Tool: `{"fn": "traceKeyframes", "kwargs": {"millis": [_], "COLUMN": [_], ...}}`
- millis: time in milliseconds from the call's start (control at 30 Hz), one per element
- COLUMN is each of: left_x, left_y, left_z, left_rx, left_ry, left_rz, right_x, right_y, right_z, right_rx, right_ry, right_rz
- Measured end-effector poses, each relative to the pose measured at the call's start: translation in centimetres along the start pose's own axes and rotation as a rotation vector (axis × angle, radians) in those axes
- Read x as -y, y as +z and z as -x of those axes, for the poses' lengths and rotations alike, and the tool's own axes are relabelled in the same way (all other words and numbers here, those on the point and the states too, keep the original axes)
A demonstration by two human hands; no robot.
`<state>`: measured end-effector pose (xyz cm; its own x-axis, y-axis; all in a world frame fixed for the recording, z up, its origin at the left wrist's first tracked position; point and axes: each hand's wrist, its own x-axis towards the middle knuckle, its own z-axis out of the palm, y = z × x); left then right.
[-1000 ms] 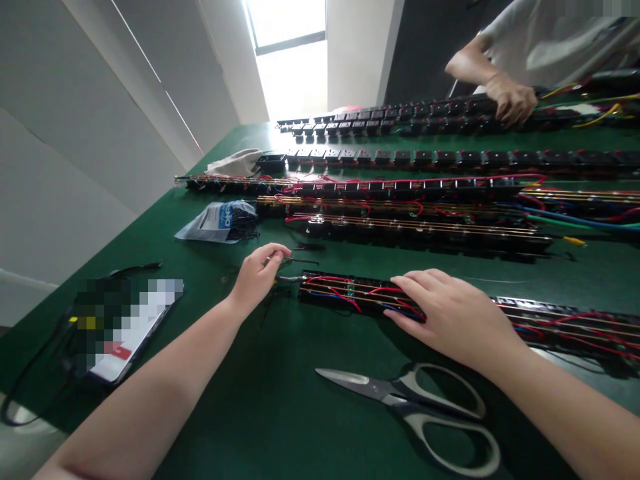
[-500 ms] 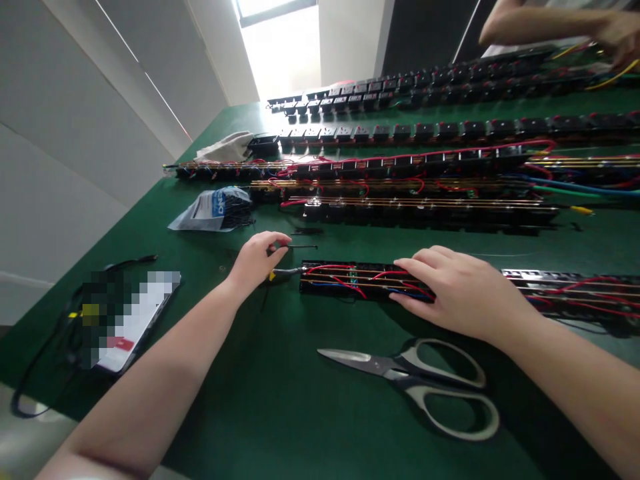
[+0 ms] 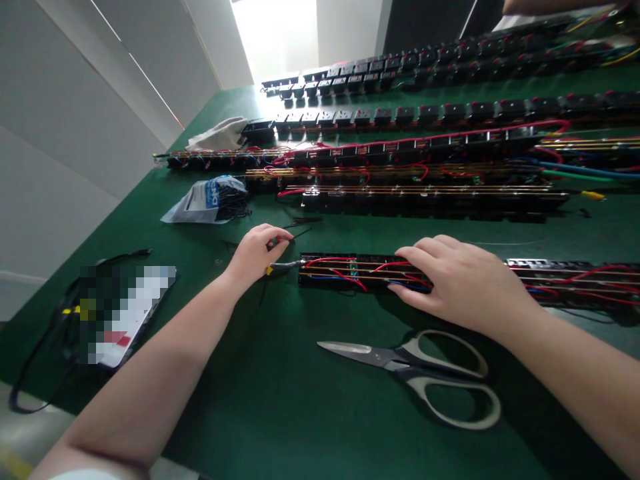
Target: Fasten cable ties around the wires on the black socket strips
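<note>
My left hand (image 3: 256, 255) pinches a thin black cable tie (image 3: 303, 233) between thumb and fingertips, its free end pointing right. Below those fingers a grey cable (image 3: 286, 265) with a yellow tip runs into the left end of a black socket strip (image 3: 325, 283). Red and blue wires and long copper-coloured rods lie along that strip. Over its middle, my right hand (image 3: 457, 283) grips the strip from above, thumb on the near side and fingers on the far side. Scissors (image 3: 383, 359) lie nearer to me, blades pointing left.
A clear bag of black cable ties (image 3: 233, 199) lies beyond my left hand, with loose ties (image 3: 306, 220) beside it. More socket strips (image 3: 435, 193) fill the far side. A white cloth (image 3: 217, 133) lies there too. Another person's arm (image 3: 550, 5) shows top right.
The cable tie in my left hand has tilted, its free end now pointing up and right. My right hand stays on the strip. The other person's arm has mostly left the view as the camera tipped down.
</note>
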<state>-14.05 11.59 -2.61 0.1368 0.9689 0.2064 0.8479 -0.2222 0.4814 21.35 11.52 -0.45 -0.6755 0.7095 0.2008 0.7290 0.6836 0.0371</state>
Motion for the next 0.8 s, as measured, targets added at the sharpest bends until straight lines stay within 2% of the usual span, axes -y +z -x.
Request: {"fn": "traceKeyframes", "kwargs": {"millis": [267, 800], "left_x": [0.47, 0.61], "left_y": [0.18, 0.12], "left_z": [-0.21, -0.14], "left_rx": [0.025, 0.069], "left_ry": [0.054, 0.062], "left_rz": [-0.035, -0.088], "right_x": [-0.14, -0.2], "right_y": [-0.03, -0.1], "right_z": [0.01, -0.06], "right_rx": [-0.006, -0.014], "right_ry": [-0.013, -0.025], "right_rz": [0.003, -0.003]}}
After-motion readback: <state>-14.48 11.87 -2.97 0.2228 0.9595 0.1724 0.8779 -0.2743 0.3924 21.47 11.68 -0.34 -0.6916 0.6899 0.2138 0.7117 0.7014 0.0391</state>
